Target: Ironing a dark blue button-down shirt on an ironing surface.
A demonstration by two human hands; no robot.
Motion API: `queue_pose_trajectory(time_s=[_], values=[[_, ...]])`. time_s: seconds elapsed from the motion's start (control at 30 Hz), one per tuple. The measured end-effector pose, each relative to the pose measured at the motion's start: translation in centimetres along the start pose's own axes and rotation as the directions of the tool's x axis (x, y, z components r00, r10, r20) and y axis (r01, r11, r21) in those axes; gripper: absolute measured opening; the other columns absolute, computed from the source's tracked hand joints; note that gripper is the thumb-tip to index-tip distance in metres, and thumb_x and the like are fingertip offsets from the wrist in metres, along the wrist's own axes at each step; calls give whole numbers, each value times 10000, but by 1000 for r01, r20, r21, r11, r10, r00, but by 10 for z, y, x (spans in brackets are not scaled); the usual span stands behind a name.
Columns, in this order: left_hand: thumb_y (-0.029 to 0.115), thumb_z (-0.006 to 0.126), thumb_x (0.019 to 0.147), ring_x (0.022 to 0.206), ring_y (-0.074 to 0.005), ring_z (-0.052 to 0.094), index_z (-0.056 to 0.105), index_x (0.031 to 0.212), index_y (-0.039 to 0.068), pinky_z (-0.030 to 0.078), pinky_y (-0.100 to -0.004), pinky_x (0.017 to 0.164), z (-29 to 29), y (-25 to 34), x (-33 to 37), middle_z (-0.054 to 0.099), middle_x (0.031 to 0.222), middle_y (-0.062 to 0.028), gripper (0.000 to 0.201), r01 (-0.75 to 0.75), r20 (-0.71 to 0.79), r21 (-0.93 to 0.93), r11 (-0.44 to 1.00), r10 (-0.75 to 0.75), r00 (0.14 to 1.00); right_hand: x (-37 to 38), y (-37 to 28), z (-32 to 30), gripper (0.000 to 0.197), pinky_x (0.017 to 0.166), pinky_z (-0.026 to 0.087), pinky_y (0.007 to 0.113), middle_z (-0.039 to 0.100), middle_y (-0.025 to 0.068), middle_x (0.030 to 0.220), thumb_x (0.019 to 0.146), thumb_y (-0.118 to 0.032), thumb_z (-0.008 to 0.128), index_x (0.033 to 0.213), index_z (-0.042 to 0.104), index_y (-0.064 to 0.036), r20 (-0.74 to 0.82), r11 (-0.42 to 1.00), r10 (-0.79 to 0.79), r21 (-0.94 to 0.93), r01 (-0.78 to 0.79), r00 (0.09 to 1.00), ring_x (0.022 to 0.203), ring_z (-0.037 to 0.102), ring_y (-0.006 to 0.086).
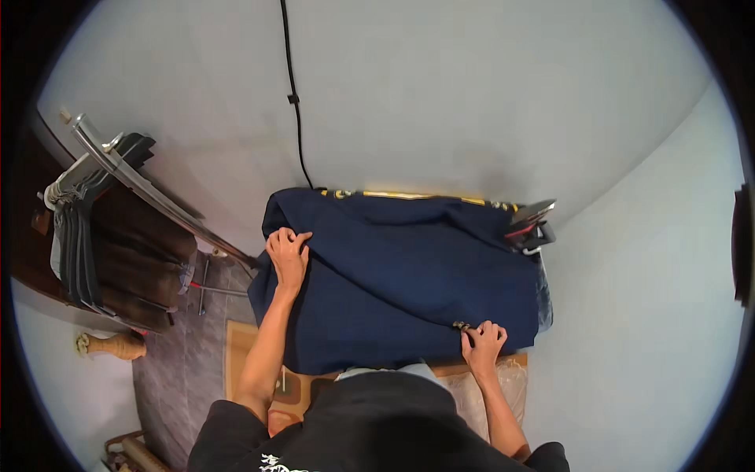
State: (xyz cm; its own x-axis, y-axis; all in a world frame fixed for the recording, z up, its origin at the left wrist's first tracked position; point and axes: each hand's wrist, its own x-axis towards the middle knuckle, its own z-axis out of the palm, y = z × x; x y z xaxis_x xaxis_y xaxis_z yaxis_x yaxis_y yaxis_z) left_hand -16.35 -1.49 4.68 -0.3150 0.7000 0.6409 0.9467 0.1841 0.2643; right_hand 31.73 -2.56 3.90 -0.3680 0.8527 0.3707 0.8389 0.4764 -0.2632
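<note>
A dark navy jacket [393, 275] lies spread over a board in front of me, covering most of it. What looks like its sleeve runs slantwise from the upper left to the lower right, ending near a small row of buttons [462, 325]. At the left part of the cloth, my left hand [289, 253] is closed with bent fingers on a fold. My right hand [484, 344] pinches the cloth right beside the buttons, close to the near edge. An iron [532, 226] stands tipped up at the board's far right end, apart from both hands.
Dark clothes on hangers [79, 228] hang from a metal rail [157, 197] at the left. A woven vase [114, 344] stands by the left wall. A black cable [295, 110] runs down the back wall to the board. Below lies a patterned rug [240, 354].
</note>
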Motion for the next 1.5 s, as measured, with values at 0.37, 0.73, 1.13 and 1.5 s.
queue_pose_trajectory(time_s=[0.37, 0.73, 1.13, 1.5], values=[[201, 755, 885, 991, -279, 592, 668, 1116, 97, 458, -436, 905, -16, 16, -68, 608, 968, -50, 268, 479, 144, -83, 874, -465, 873, 4, -4, -6, 65, 908, 375, 392, 569, 4, 839, 925, -160, 683, 915, 720, -108, -181, 940, 317, 194, -282, 931, 805, 555, 197], [539, 719, 884, 880, -329, 685, 734, 978, 76, 515, -464, 830, 23, -18, 14, 711, 865, -84, 474, 746, 32, -143, 651, -750, 661, 61, 44, 6, 307, 798, 436, 294, 614, -3, 798, 805, -305, 855, 889, 661, -81, 244, 857, 362, 293, -425, 899, 790, 577, 139], [327, 738, 907, 1008, -408, 680, 647, 1079, 24, 520, -518, 863, 12, -16, -1, 714, 1015, -184, 360, 819, 190, -59, 571, -799, 571, 52, 37, -34, 356, 1124, 362, 543, 665, -9, 866, 742, -229, 888, 1009, 686, -110, 287, 809, 578, -85, -581, 764, 949, 648, 178], [221, 673, 915, 1186, -311, 540, 632, 1167, 48, 420, -475, 1006, 14, 118, -2, 593, 1252, -137, 308, -24, 223, -384, 923, 118, 968, 51, -65, 6, 641, 1198, 133, 653, 514, 130, 1440, 830, -424, 788, 1364, 591, -131, 163, 977, 186, 79, -201, 969, 1396, 404, 332]])
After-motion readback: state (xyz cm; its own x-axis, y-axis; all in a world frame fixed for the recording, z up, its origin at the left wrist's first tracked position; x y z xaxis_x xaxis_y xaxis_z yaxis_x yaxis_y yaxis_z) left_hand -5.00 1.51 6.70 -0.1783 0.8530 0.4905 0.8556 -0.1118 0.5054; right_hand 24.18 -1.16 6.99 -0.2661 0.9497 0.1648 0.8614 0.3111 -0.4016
